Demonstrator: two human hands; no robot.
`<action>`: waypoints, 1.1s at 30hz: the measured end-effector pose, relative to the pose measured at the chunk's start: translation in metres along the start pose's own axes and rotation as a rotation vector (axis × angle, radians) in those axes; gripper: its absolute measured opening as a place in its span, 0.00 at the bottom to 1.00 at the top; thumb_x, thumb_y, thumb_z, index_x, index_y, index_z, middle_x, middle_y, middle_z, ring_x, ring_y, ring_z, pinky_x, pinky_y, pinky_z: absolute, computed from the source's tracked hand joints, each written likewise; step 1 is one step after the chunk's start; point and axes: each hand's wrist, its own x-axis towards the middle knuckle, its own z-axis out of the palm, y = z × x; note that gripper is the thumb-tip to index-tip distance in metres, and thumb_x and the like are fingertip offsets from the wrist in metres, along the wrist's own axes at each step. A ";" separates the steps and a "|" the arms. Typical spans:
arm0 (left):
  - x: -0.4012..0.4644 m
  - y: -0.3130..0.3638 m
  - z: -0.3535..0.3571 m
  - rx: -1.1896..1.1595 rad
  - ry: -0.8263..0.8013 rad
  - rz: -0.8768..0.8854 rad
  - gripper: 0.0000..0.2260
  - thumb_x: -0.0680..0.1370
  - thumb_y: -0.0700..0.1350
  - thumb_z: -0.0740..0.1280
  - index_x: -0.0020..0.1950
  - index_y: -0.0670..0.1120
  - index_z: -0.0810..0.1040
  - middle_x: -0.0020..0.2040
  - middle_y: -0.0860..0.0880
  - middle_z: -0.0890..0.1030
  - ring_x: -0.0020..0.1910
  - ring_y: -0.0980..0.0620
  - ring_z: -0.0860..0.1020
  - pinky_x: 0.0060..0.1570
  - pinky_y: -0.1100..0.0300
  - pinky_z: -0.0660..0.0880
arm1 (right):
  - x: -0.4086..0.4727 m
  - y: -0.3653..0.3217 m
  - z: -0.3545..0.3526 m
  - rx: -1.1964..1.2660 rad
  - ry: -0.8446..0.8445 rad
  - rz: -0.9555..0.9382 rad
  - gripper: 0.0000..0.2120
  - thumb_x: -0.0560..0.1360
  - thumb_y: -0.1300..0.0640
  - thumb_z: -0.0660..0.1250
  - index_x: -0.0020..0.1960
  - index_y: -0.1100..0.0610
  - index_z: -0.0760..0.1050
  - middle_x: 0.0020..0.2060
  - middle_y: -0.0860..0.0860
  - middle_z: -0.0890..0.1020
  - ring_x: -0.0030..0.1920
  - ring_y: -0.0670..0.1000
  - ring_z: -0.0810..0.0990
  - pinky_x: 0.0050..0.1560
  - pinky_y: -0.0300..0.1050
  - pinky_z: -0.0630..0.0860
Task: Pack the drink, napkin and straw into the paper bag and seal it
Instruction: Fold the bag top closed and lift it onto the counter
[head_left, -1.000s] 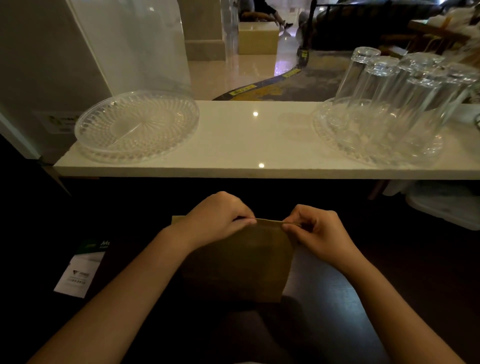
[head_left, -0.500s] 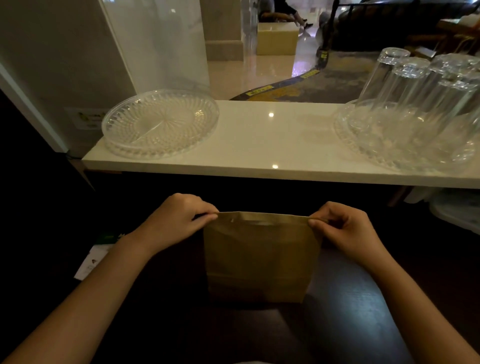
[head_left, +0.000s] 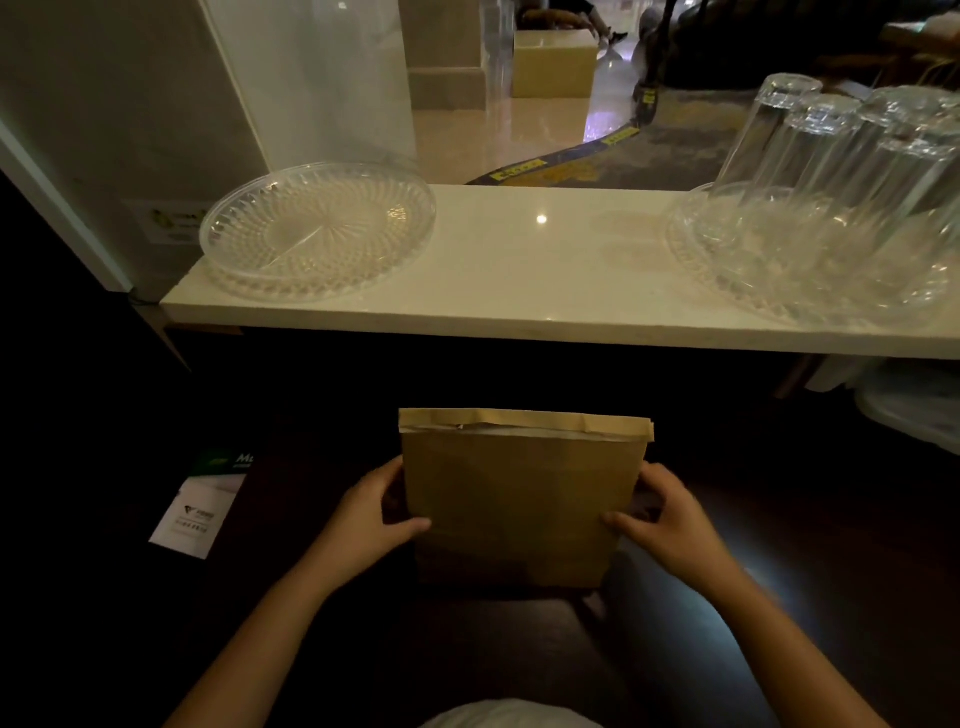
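Note:
A brown paper bag (head_left: 519, 493) stands upright on the dark table, its top edge folded over into a flat strip. My left hand (head_left: 376, 514) grips the bag's left side at mid height, thumb on the front face. On the opposite side my right hand (head_left: 660, 514) holds it the same way. A pale sliver shows under the fold; the drink, napkin and straw are hidden from view.
A white stone ledge (head_left: 545, 280) runs across behind the bag. On it sit a clear ribbed plastic plate (head_left: 317, 228) at left and a clear tray of upturned glasses (head_left: 810, 218) at right. A white and green leaflet (head_left: 200, 506) lies on the dark table at left.
Both hands let go of the bag's top corners and dropped to its sides. The top edge now lies folded over, and the view has moved closer.

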 end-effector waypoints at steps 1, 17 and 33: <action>-0.001 -0.002 0.005 -0.002 -0.037 -0.028 0.36 0.70 0.44 0.73 0.73 0.51 0.59 0.70 0.50 0.69 0.69 0.50 0.67 0.68 0.52 0.65 | -0.002 0.004 0.004 0.017 -0.032 0.035 0.26 0.67 0.62 0.73 0.53 0.36 0.68 0.47 0.43 0.77 0.49 0.44 0.78 0.47 0.39 0.78; 0.011 0.026 -0.009 -0.133 -0.044 0.042 0.38 0.69 0.37 0.73 0.73 0.51 0.58 0.64 0.50 0.72 0.66 0.50 0.71 0.64 0.55 0.69 | 0.006 -0.019 -0.015 -0.073 0.045 -0.013 0.28 0.66 0.65 0.74 0.49 0.35 0.68 0.37 0.58 0.81 0.39 0.53 0.81 0.44 0.48 0.81; 0.068 0.206 -0.158 -0.174 0.018 0.330 0.35 0.68 0.37 0.74 0.68 0.55 0.60 0.52 0.45 0.83 0.50 0.46 0.82 0.55 0.48 0.78 | 0.098 -0.184 -0.160 -0.069 0.154 -0.233 0.21 0.66 0.65 0.73 0.49 0.43 0.72 0.25 0.48 0.76 0.30 0.46 0.76 0.38 0.43 0.74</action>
